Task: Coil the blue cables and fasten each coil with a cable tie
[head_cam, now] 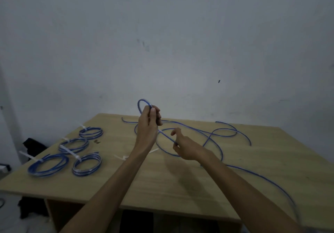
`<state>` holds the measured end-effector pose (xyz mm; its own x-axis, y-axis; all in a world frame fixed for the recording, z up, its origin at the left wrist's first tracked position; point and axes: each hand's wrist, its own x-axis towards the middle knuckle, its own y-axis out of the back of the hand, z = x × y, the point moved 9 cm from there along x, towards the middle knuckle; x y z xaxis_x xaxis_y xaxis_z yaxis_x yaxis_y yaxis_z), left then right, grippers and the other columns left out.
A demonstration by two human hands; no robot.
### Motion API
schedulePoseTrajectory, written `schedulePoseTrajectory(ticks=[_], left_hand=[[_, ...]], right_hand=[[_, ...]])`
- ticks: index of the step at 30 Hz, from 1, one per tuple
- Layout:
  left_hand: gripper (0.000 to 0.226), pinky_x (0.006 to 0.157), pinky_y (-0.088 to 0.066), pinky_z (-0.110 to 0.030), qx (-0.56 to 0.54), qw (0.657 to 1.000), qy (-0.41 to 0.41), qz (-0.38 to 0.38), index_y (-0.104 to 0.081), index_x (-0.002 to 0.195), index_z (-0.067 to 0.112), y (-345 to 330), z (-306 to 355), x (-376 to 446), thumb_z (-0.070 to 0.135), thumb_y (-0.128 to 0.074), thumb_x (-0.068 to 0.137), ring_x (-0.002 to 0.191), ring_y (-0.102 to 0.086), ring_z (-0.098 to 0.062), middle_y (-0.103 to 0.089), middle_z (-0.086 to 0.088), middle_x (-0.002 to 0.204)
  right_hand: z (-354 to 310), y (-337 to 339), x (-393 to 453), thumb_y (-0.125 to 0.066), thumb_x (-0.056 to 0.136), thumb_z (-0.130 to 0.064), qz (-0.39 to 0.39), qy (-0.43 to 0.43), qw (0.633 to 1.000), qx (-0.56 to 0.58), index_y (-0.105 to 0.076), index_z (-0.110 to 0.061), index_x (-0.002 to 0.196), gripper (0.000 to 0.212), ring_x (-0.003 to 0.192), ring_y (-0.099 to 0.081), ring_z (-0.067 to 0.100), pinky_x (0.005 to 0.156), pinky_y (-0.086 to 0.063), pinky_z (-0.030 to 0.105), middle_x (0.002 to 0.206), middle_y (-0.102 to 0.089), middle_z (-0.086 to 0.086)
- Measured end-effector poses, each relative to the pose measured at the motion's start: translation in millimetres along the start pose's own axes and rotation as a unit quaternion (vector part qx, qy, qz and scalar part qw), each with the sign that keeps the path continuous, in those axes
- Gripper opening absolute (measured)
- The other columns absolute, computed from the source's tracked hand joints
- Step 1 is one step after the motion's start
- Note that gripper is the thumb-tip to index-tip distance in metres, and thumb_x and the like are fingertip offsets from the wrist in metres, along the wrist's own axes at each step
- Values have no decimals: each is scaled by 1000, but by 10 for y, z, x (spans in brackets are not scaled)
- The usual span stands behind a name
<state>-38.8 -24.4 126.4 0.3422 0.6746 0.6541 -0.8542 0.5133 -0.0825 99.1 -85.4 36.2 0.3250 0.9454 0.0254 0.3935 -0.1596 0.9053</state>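
My left hand (149, 122) is raised above the wooden table (162, 182) and grips a small loop of the loose blue cable (213, 133). The loop sticks up above the fingers. From that hand the cable runs down and right to my right hand (183, 147), which pinches it between thumb and fingers. The remaining cable sprawls in loose curves over the far and right side of the table, and one strand trails off the near right edge. White cable ties (122, 157) lie on the table under my left forearm.
Several blue coils fastened with white ties lie on the left side of the table: the far one (91, 132), a middle one (74, 145), a near left one (47, 166) and a near right one (86, 164). A pale wall stands close behind. Dark items lie on the floor at left.
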Motion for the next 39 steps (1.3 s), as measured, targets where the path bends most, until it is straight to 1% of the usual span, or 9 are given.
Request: schedulePoseTrajectory(ticks=[3, 7, 11, 18, 24, 27, 30, 34, 39], left_hand=[[28, 61, -44, -29, 51, 997, -24, 48, -51, 96, 7, 100, -133, -75, 25, -34, 110, 64, -49, -17, -52, -4, 75], [29, 60, -44, -45, 122, 990, -35, 66, -53, 94, 13, 187, -382, -105, 28, -34, 109, 61, -50, -22, -53, -2, 73], [29, 62, -49, -43, 222, 974, -20, -42, -55, 92, 15, -31, -639, -179, 31, -35, 107, 62, -58, -17, -59, 5, 74], [23, 68, -53, -43, 413, 881, 14, -229, -51, 100, 18, -384, -932, -436, 27, -32, 109, 76, -67, -22, -71, 5, 84], [24, 69, -51, -49, 339, 905, 16, -257, -51, 93, 24, -384, -778, -466, 30, -34, 109, 69, -60, -22, -59, 3, 72], [28, 70, -48, -46, 326, 907, 8, -266, -53, 92, 23, -376, -683, -443, 33, -33, 109, 72, -58, -21, -58, 1, 74], [32, 65, -42, -37, 309, 912, 9, -268, -54, 88, 22, -327, -603, -428, 33, -33, 109, 66, -50, -5, -51, 11, 70], [39, 62, -36, -36, 289, 915, 5, -282, -54, 79, 19, -262, -529, -425, 35, -33, 108, 60, -42, -11, -45, 7, 65], [45, 45, -18, -25, 44, 943, 200, -263, -49, 69, 18, -282, -506, -405, 39, -37, 108, 47, -23, -9, -31, 7, 54]], right_hand=[[246, -141, -91, -45, 101, -8, 4, -34, 997, -65, -36, -20, 130, 33, 85, -59, 29, 71, -47, 42, 106, -62, 14], [465, -107, -231, -45, 105, -17, 68, -29, 985, -153, -48, -22, 130, 25, 101, -57, 26, 80, -48, 38, 121, -58, 5], [436, -127, -251, -42, 108, -25, 51, 25, 987, -150, -51, -25, 145, 38, 97, -56, 27, 79, -45, 38, 111, -53, 5], [-49, 4, -346, -42, 107, -20, 48, 109, 967, -225, -53, -26, 138, 34, 92, -57, 27, 74, -48, 43, 99, -58, 4], [-98, 402, -461, -50, 104, -32, 67, 80, 985, -140, -45, -21, 101, 14, 82, -52, 21, 69, -41, 36, 91, -58, 0], [-171, 577, -497, -55, 102, -31, 67, 103, 979, -165, -55, -21, 102, 10, 86, -55, 17, 75, -46, 35, 91, -55, -7], [-149, 781, -465, -58, 101, -30, 60, 99, 977, -176, -67, -22, 109, 15, 92, -59, 16, 81, -49, 35, 97, -62, -5], [25, 1131, -437, -56, 102, -29, 75, 68, 977, -188, -72, -23, 119, 24, 100, -62, 17, 87, -49, 35, 113, -70, -2], [74, 1259, -403, -38, 108, -32, 113, 67, 973, -190, -65, -21, 121, 32, 103, -59, 21, 88, -47, 39, 111, -64, -3]])
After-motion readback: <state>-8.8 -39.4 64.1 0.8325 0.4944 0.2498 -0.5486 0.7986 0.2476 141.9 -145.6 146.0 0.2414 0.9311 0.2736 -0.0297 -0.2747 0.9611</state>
